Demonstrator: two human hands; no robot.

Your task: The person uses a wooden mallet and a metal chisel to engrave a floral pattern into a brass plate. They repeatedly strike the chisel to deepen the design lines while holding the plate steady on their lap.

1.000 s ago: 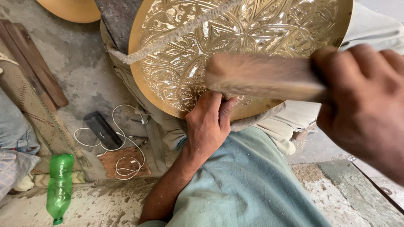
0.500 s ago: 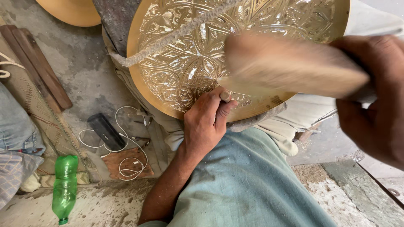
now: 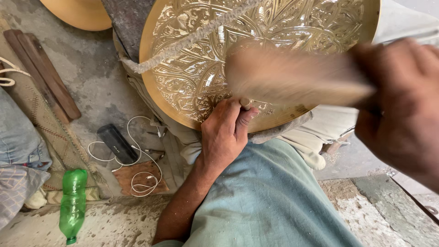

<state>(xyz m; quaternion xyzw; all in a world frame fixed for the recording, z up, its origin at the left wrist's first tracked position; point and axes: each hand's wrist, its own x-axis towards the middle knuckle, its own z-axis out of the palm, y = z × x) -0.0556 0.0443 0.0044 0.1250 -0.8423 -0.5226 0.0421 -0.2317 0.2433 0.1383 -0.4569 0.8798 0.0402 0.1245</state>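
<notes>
A large round brass tray with engraved floral patterns rests tilted over my lap. My left hand is fisted at the tray's lower rim, holding a small metal chisel upright against the surface. My right hand grips a wooden mallet, which is motion-blurred and hovers over the tray just above the chisel. A rough rope lies diagonally across the tray.
On the concrete floor to the left lie a green plastic bottle, a black box-shaped device with white cable, wooden slats and folded cloth. Another brass piece shows at the top left.
The mallet has swung left and down toward the chisel, blurring more. My left hand with the chisel stays at the tray's lower rim.
</notes>
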